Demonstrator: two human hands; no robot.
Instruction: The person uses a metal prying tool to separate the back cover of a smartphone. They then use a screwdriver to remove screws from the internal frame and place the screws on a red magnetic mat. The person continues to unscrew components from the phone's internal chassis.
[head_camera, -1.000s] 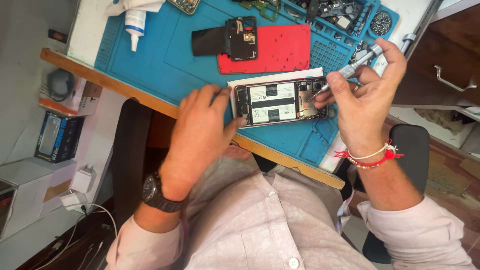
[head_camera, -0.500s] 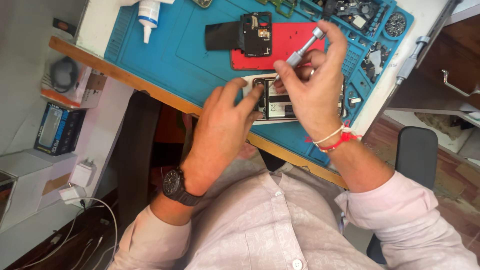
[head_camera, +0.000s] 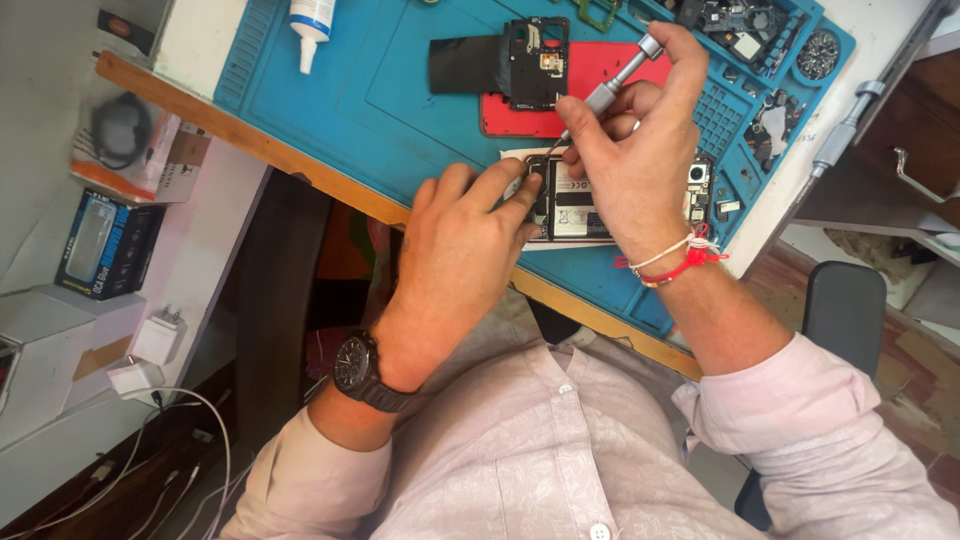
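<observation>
I see the worktop (head_camera: 300, 165) running diagonally under me, its wooden front edge close to my chest, and most of it is covered by a blue repair mat (head_camera: 400, 90). On the mat's far part lie a red phone back cover (head_camera: 600, 70) with a black inner frame piece (head_camera: 537, 62) resting across it, and a white glue bottle (head_camera: 312, 22) sits well apart at the far left. At the mat's right end the moulded compartments hold small phone parts (head_camera: 745, 30), just beside my right hand. Off the worktop's left edge a dark blue box (head_camera: 105, 245) and a white charger plug (head_camera: 158, 338) sit lower down.

The opened phone (head_camera: 572, 205) lies on a white sheet near the mat's front edge, between my 2 hands and partly covered by both. My left hand (head_camera: 455, 255) lies flat over the phone's left end, fingers spread, thumb pressing on its frame, holding nothing. My right hand (head_camera: 640, 150) is pinched around a slim silver screwdriver (head_camera: 605, 90), which tilts with its tip down at the phone's upper left corner.

Bare mat lies to the left of the phone; the right side is crowded.
</observation>
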